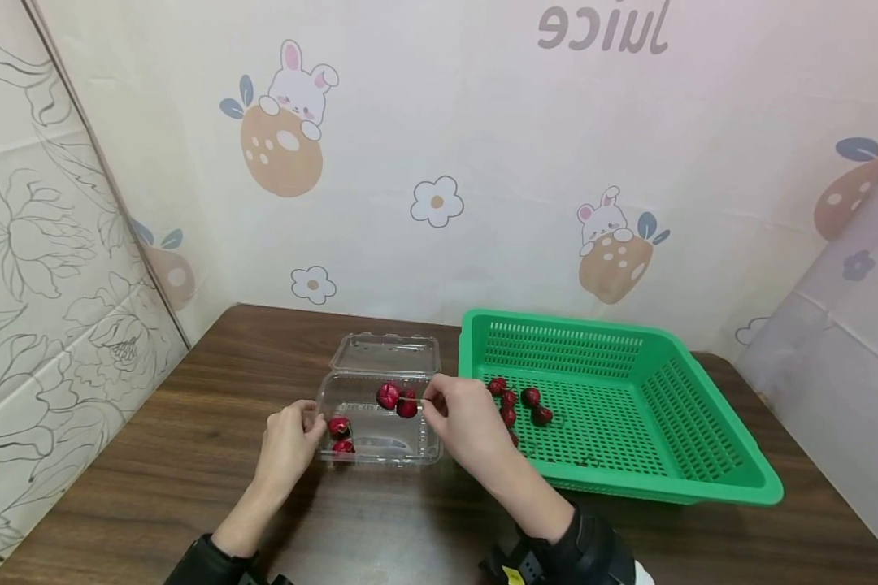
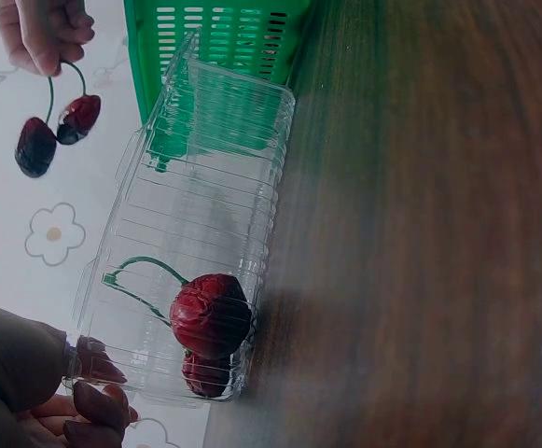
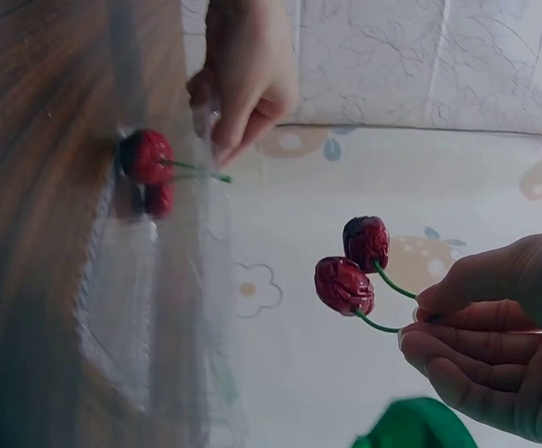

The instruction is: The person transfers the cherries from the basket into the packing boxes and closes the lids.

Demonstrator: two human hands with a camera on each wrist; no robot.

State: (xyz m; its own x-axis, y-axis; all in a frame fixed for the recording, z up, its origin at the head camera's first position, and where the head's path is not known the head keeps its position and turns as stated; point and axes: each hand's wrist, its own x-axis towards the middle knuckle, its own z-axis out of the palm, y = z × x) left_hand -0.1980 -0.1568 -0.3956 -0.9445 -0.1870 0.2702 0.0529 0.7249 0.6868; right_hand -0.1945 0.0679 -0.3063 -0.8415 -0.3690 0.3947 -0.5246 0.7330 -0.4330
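A pair of dark red cherries (image 3: 345, 286) on joined green stems hangs from my right hand (image 1: 474, 421), whose thumb and fingers pinch the stems. In the head view the pair appears over the clear plastic clamshell box (image 1: 380, 447), whose lid stands folded back. My left hand (image 1: 289, 441) pinches the box's left rim between thumb and fingers, as the left wrist view shows. Inside the box, at its left end, lies another pair of wrinkled cherries (image 2: 211, 315) with a green stem.
A green slotted plastic basket (image 1: 702, 491) stands right of the box. Several more cherries (image 1: 530, 396) lie in its left part, some hidden behind my right hand. Both containers are on a dark wooden table (image 1: 212, 406), with a printed wall covering (image 1: 380, 244) behind it.
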